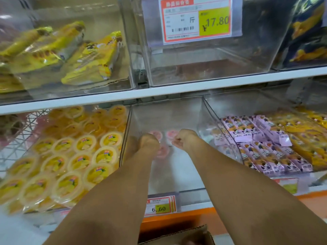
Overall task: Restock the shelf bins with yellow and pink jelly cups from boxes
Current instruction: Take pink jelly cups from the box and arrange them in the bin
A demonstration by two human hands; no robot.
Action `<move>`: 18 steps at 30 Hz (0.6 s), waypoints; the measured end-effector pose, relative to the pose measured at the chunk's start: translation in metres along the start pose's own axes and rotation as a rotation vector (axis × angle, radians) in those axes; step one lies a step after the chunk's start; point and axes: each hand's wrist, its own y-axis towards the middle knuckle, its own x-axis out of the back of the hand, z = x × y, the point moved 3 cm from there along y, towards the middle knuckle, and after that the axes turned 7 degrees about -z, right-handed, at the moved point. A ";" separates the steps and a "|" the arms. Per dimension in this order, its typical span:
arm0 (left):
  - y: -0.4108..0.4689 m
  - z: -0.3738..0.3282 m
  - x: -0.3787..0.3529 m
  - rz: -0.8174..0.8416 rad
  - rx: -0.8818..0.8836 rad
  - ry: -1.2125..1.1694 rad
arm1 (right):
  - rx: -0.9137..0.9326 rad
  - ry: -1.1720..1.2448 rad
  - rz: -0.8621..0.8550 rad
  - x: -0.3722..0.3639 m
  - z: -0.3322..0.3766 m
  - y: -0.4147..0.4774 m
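Though faint, pink cups [172, 134] beside fingers [177, 140]

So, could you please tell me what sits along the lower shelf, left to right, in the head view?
White wire basket, round yellow jelly cups, clear plastic bin holding pink jelly cups, lilac snack packets, yellow snack packets.
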 end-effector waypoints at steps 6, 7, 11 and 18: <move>-0.031 0.001 0.010 -0.011 -0.022 -0.255 | 0.098 -0.157 -0.086 0.003 0.001 -0.008; -0.035 0.002 0.013 -0.041 -0.090 -0.181 | 0.105 -0.183 -0.081 0.002 0.002 -0.006; -0.025 -0.001 0.003 -0.055 -0.294 0.306 | 0.051 -0.156 -0.041 -0.002 0.000 0.000; -0.021 0.010 -0.009 0.074 -0.257 0.404 | 0.118 -0.167 0.056 -0.008 -0.002 -0.009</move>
